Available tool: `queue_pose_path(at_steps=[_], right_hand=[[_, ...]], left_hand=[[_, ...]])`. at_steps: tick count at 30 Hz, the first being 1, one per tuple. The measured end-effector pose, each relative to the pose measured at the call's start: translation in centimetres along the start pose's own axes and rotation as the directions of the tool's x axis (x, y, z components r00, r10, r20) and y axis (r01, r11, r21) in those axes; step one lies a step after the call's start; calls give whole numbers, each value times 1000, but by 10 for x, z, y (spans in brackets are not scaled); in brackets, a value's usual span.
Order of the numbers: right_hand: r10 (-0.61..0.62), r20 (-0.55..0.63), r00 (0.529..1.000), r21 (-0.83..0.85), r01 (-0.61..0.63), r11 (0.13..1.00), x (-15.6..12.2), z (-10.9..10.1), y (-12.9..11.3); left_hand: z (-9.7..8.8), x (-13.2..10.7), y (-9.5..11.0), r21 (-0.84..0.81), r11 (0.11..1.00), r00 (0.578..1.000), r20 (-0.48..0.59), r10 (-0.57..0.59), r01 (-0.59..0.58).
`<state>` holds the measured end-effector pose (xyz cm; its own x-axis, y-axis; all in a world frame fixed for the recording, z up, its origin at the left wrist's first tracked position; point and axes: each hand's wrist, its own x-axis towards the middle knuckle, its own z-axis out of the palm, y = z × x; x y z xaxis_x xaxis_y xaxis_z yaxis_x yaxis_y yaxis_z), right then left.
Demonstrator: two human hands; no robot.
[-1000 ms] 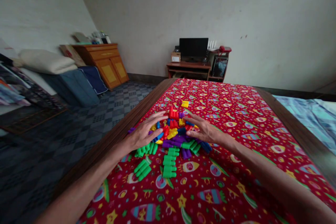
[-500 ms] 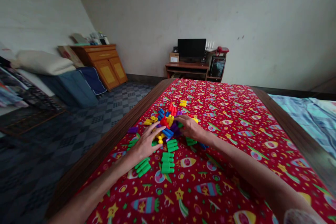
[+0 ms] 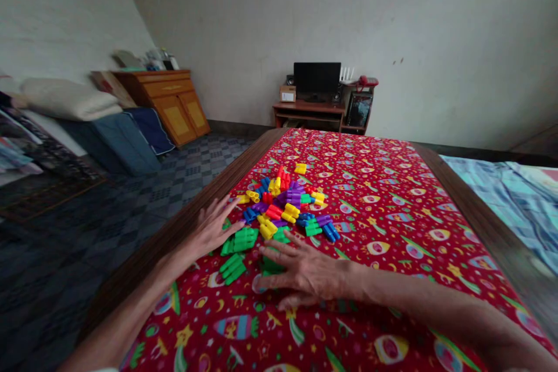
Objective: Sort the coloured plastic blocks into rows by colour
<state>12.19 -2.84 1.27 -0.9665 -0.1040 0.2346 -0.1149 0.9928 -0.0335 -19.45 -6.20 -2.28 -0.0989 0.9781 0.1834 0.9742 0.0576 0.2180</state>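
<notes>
A loose pile of bullet-shaped plastic building blocks [image 3: 274,212] in yellow, red, blue, purple and green lies on the red patterned tablecloth [image 3: 357,314]. My left hand [image 3: 211,228] is open at the pile's left edge, its fingertips beside the green blocks [image 3: 244,239] and a yellow one. Fingers spread, my right hand [image 3: 300,270] rests palm down at the near side. It partly covers some green blocks, so whether it touches them is hard to tell. Another green block [image 3: 232,268] lies between the hands, closer to me.
The table's brown wooden border [image 3: 174,232] runs along the left. Farther off stand a desk with a monitor [image 3: 317,80], a red telephone [image 3: 367,80] and a wooden cabinet [image 3: 174,104]. A bed with a blue checked sheet [image 3: 492,192] is to the right.
My right hand has come out of the pile towards me, over the near green blocks. My left hand has moved left, away from the pile's middle. Several blocks have shifted and lie more spread.
</notes>
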Motion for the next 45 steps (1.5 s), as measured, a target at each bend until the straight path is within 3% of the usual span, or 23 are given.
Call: queue_pose_path(at_steps=[3,5,10,13,15,18,20,23,28,30,34,36,38,40,43,45], right_hand=[[-112,-9,994,-86,110,990,24,19,-14],[-116,-12,993,-149,112,982,39,29,-9],[94,-59,994,-285,-107,953,51,23,47],[288,-123,950,-270,-311,911,43,4,85],[420,-184,889,-204,-452,868,32,-8,102],[546,-239,803,-39,-569,821,3,-15,110],[556,-214,803,35,-562,826,-16,-10,106],[529,-147,836,9,-533,846,-32,0,96],[564,-129,815,119,-552,825,-15,1,97],[611,-149,777,207,-580,788,-7,-3,104],[708,-274,651,345,-621,704,-5,-9,120],[702,-313,640,335,-617,712,-15,-9,125],[665,-327,672,288,-599,747,-32,-7,123],[619,-308,722,242,-570,785,-53,-2,115],[556,-185,811,176,-529,830,-80,10,94],[521,-112,846,127,-508,852,-85,18,83]], left_hand=[[9,-9,-19,-52,998,999,-34,17,-18],[8,-10,-20,-78,996,997,-60,46,-50],[-5,-17,2,-179,972,988,15,156,-151],[-4,-33,21,-183,935,948,35,316,-305],[1,-45,33,-97,924,925,54,375,-369],[7,-56,42,17,916,916,41,399,-400],[9,-54,43,48,916,916,-29,401,-399],[11,-36,47,33,922,909,-157,386,-386],[15,22,73,-119,918,881,-351,317,-378],[13,49,87,-162,922,876,-406,262,-351],[1,87,100,-163,929,866,-443,232,-332],[-8,88,95,-153,934,866,-446,225,-322],[-16,73,80,-111,954,888,-409,212,-279],[-21,43,55,-22,987,934,-328,143,-159],[-15,-13,12,66,997,980,-198,-22,35],[-6,-44,-8,38,999,996,-85,-28,32]])
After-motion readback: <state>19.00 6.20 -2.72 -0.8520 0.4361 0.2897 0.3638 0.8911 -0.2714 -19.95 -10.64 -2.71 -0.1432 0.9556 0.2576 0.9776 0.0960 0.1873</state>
